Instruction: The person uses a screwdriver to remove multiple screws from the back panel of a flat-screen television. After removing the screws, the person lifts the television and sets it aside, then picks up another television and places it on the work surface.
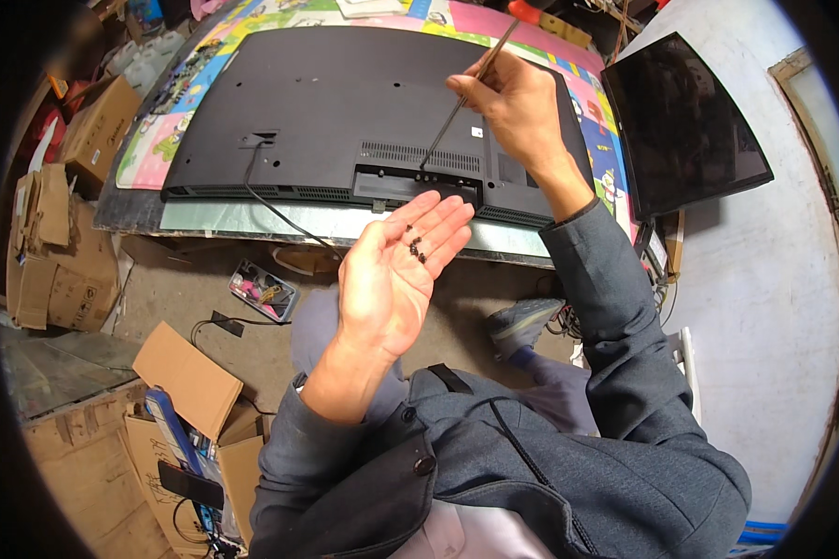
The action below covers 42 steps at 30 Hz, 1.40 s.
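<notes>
A large black television [331, 102] lies with its back panel up on a bench covered by a colourful mat. My left hand [387, 279] is palm up just in front of its near edge, fingers stretched out together, and several small dark screws [416, 248] rest on the fingers. In my right hand [522, 104], closed around it, is a long thin screwdriver [449, 123]. It slants down to the left, its tip at the recessed connector strip [410, 177]. Whether the tip touches a screw there is too small to tell. A black cable [275, 207] comes out of the back panel.
Another dark screen [685, 126] leans at the right beside a whitish surface [764, 307]. Cardboard boxes [79, 279] are stacked at the left. On the floor are a tray of small parts [263, 291] and an open carton [158, 466] with a phone [191, 484] on it.
</notes>
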Motion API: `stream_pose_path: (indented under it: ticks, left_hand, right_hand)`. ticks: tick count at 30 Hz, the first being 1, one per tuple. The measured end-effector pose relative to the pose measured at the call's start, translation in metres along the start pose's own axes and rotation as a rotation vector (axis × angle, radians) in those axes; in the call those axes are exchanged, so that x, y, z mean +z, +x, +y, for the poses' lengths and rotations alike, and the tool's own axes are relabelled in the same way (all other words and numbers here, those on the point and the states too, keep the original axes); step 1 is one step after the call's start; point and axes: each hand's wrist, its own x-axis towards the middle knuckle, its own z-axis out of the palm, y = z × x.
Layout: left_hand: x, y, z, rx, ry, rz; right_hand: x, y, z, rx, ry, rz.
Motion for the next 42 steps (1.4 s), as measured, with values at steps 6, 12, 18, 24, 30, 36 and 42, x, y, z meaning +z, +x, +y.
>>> stream_pose_path:
  ticks: [6,12,18,24,30,36,42]
  left_hand:
    - [0.000,-0.001,0.000,-0.002,-0.002,0.001]
    - [-0.002,-0.001,0.001,-0.008,0.008,-0.031]
    - [-0.001,-0.002,0.002,0.018,0.021,-0.005]
    - [0.001,-0.002,0.003,0.020,0.002,0.024]
    - [-0.001,-0.001,0.005,0.023,-0.004,0.006]
    - [-0.003,-0.002,0.005,0.033,-0.006,-0.004]
    - [-0.002,-0.001,0.004,0.062,0.009,0.001]
  right_hand:
    - [0.006,-0.001,0.012,-0.101,0.420,-0.018]
    - [0.001,0.001,0.013,-0.068,0.092,0.045]
    - [0.000,-0.002,0.011,-0.084,0.103,0.034]
    - [0.000,-0.003,0.010,-0.079,0.071,0.045]
    - [-0.001,0.001,0.020,-0.059,0.179,0.036]
    - [-0.034,-0.002,-0.003,-0.117,0.443,0.142]
    - [-0.096,-0.042,-0.025,-0.252,0.612,0.277]
